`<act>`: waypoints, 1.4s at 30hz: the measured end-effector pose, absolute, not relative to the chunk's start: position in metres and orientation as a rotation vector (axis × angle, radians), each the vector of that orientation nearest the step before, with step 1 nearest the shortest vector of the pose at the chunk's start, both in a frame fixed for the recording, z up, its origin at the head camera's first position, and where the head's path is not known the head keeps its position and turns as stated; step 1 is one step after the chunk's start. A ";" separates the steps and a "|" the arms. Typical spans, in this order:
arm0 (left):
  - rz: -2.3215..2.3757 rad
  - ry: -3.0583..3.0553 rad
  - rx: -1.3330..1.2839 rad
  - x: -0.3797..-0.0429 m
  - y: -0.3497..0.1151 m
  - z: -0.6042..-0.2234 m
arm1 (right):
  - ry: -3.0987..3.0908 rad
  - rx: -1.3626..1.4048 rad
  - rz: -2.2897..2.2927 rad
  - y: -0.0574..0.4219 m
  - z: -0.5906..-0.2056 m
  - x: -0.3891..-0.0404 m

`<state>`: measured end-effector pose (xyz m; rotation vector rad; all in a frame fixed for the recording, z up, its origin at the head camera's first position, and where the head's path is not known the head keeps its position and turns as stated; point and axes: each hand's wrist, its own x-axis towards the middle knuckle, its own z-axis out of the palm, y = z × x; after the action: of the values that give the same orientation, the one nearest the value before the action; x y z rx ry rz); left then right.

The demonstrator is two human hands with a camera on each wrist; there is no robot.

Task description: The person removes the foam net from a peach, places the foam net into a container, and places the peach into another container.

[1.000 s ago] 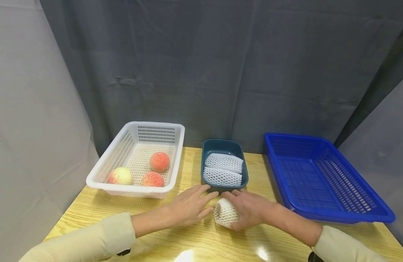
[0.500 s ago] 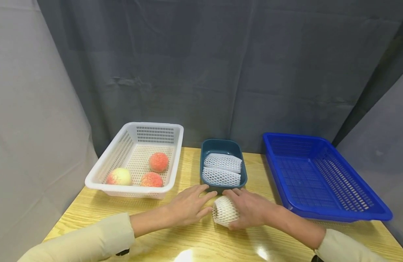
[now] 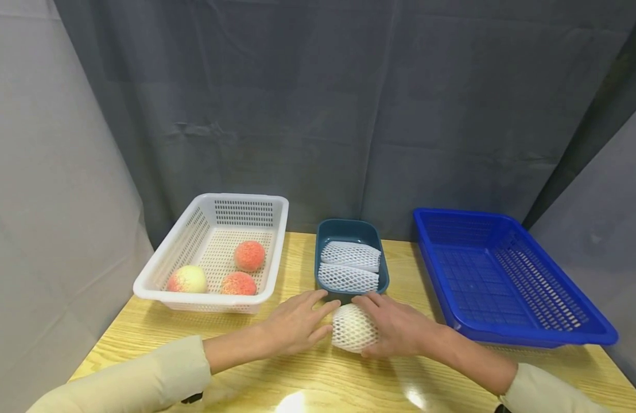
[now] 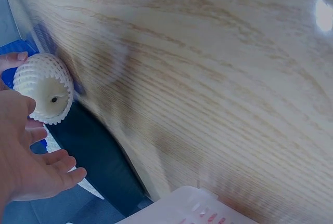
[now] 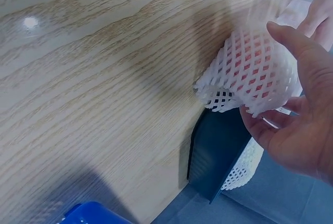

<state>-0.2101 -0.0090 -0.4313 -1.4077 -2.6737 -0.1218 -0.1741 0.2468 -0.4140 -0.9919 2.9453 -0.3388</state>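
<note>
A peach in a white foam net sleeve (image 3: 353, 330) is on the table in front of the small teal bin (image 3: 373, 230). My right hand (image 3: 400, 328) grips it from the right, thumb and fingers curled round the net. The peach's pale yellow end with its dark stem dimple (image 4: 54, 99) shows at one opening of the net in the left wrist view. Pink-red skin shows through the mesh (image 5: 255, 68) in the right wrist view, where the other end of the net hangs loose. On the left, my left hand (image 3: 296, 322) has loosely extended fingers, their tips close beside the net.
Two flattened foam nets (image 3: 349, 277) lie in the teal bin. At the left, a white basket (image 3: 204, 298) holds three loose peaches (image 3: 249, 256). A blue basket (image 3: 454, 312) stands at the right. A grey curtain (image 3: 297, 115) hangs behind the table.
The netted peach has turned in my right hand and shifted slightly left, so the net's side now faces up where its open end showed before. My left hand has stayed nearly still.
</note>
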 end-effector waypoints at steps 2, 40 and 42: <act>-0.125 -2.672 -1.407 -0.210 -0.009 -0.431 | 2.951 -1.006 -0.348 0.248 -0.415 -0.174; -0.176 -2.705 -1.387 -0.213 -0.019 -0.443 | 3.048 -0.882 -0.440 0.271 -0.421 -0.166; -0.173 -2.727 -1.380 -0.213 -0.021 -0.445 | 3.054 -0.866 -0.445 0.273 -0.423 -0.165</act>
<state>-0.2135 -0.0208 -0.4450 -1.3799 -2.7272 -0.1730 -0.1651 0.2727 -0.4227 -0.8665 3.0543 -0.4455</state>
